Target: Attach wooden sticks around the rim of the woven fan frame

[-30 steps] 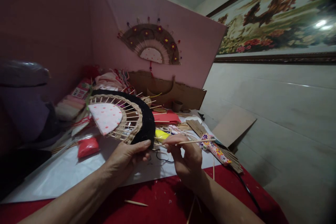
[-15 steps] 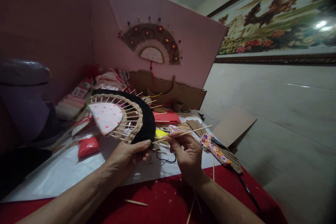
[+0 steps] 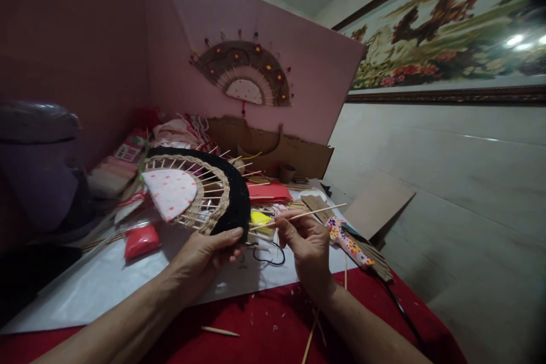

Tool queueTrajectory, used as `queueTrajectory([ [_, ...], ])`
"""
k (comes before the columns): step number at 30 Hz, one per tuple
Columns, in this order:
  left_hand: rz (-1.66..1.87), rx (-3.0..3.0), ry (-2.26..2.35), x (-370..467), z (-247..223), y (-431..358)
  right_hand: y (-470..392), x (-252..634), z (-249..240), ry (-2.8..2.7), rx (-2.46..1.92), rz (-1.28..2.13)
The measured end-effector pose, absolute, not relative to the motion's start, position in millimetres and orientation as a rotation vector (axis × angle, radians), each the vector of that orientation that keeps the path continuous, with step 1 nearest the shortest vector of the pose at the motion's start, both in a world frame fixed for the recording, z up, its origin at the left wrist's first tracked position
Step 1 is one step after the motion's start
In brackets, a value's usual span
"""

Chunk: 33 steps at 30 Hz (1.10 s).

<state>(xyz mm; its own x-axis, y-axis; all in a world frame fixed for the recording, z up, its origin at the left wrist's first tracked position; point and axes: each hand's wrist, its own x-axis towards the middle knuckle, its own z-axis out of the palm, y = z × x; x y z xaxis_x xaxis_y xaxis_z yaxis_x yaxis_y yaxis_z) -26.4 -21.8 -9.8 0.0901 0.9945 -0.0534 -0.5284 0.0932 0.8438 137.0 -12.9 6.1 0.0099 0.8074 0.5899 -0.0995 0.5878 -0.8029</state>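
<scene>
My left hand [image 3: 213, 253] is closed on the lower right end of a handmade fan [image 3: 239, 199], thumb on top of its black outer band. The fan has a white half-round centre with red dots, a woven twine ring, and thin sticks poking out past its edge. Between the thumb and fingers of my right hand [image 3: 305, 242] is a thin wooden stick [image 3: 319, 210], slanting up to the right. Its left end is close to the fan's black edge; whether the two touch I cannot tell. A yellow packet [image 3: 261, 219] lies behind my right hand.
A red packet [image 3: 141, 240] and white sheet [image 3: 106, 287] lie left on the red cloth [image 3: 243, 347]. Loose sticks and a black cord [image 3: 268, 263] are near my hands. A flower-patterned strip [image 3: 350, 243] lies right. Another fan [image 3: 243, 71] hangs on the pink board behind.
The stick in my right hand has shifted slightly right, away from my left thumb. My left hand keeps its hold on the fan. The whole view has moved a little.
</scene>
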Motion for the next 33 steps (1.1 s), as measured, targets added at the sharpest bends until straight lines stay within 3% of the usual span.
queueTrajectory([
  [16, 1.328, 0.737, 0.813, -25, -7, -26, -12, 136, 4, -1.385, -0.634, 0.819],
  [24, 1.297, 0.733, 0.814, -26, -7, -25, -8, 137, 5, -1.498, -0.632, 0.572],
  [33, 1.315, 0.731, 0.792, -25, -5, -25, -4, 137, 4, -1.431, -0.617, 0.691],
])
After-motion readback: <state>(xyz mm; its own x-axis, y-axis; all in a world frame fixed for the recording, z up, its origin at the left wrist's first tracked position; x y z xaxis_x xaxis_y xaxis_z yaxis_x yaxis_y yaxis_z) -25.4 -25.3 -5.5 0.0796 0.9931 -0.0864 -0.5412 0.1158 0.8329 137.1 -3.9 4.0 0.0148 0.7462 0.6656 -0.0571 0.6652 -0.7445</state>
